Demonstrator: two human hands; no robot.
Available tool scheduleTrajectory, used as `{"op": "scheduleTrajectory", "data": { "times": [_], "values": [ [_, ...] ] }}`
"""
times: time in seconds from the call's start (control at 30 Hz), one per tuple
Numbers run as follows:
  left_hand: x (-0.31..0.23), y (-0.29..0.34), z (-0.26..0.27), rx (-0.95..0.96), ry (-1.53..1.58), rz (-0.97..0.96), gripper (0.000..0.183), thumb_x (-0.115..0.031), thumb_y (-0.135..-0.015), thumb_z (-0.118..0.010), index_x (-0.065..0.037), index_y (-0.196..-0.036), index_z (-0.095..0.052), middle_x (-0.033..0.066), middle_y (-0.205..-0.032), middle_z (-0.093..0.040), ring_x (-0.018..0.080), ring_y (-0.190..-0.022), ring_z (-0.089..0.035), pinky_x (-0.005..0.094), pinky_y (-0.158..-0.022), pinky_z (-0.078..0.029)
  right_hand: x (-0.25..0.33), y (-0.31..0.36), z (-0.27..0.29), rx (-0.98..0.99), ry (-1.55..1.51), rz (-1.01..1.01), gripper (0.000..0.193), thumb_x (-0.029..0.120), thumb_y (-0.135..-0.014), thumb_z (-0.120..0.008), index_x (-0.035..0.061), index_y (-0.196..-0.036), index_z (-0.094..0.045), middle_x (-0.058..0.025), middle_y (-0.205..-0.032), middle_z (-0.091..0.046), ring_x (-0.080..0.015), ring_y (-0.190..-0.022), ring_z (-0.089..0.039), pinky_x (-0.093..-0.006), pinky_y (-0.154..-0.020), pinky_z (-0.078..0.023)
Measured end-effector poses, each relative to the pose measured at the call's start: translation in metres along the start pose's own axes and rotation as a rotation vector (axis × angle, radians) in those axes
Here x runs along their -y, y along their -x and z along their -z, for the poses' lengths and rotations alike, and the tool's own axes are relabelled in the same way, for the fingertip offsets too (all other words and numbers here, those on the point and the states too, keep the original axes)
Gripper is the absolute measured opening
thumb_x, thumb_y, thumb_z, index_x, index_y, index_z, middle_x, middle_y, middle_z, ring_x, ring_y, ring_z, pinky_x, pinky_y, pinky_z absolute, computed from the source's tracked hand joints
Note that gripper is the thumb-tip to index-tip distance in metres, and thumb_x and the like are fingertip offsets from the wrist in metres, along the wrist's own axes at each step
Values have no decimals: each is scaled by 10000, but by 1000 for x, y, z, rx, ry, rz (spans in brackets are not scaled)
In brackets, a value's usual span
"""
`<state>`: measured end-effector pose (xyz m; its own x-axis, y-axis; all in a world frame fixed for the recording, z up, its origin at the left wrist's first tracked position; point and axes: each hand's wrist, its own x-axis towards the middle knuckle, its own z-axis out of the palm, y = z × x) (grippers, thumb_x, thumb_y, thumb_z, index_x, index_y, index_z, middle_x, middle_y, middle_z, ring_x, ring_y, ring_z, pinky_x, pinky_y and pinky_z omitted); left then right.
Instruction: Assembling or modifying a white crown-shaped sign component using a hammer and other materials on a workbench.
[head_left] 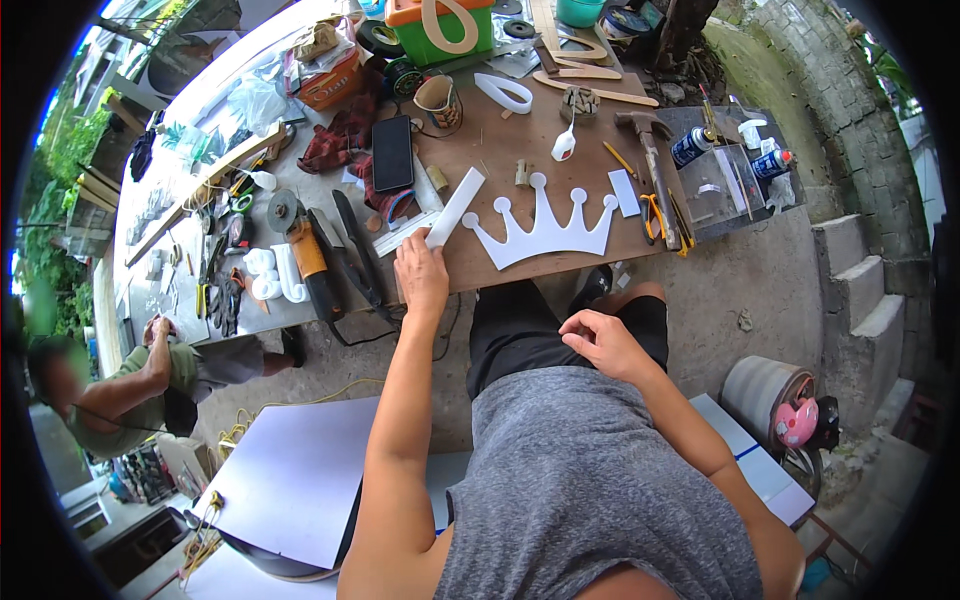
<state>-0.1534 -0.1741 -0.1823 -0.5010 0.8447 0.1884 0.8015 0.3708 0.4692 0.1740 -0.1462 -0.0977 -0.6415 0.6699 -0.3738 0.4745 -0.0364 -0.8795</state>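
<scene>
My left hand (422, 273) is at the table's near edge, its fingers closed at the lower end of a white flat strip (458, 208) that slants up to the right. Under and beside the fingers lies another pale, ruler-like piece (396, 236). A white crown-shaped cutout (545, 232) with round tips lies flat to the right of the strip. My right hand (603, 343) hovers over my lap, off the table, its fingers loosely bent and apart with nothing seen in them. Above the crown lies a small white glue bottle (564, 145).
An angle grinder (305, 255), a black phone (392, 154) and white foam-like shapes (277, 274) lie to the left. On the right are a hammer (650, 165), orange-handled pliers (653, 217) and spray cans (690, 147). Another person (130, 385) stands at far left.
</scene>
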Motion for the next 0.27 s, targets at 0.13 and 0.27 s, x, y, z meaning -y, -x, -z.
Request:
{"op": "scheduleTrajectory", "data": {
  "times": [0.13,0.27],
  "values": [
    [-1,5,15,22,66,115,289,-58,-923,-641,-21,-1208,-609,181,-1103,-613,391,-1051,-588,484,-887,-450,1,-9,2,0,11,16,179,151,-922,-722,14,-1033,-694,-60,-853,-651,-131,-676,-540,-309,-644,-473],
    [-11,20,59,136,475,228,277,-78,-962,-625,2,-1226,-618,209,-1190,-626,364,-1130,-609,506,-977,-434,21,-31,4,-82,10,68,213,158,-922,-720,16,-1076,-679,-86,-924,-701,-145,-683,-570,-309,-659,-491]
  ]
}}
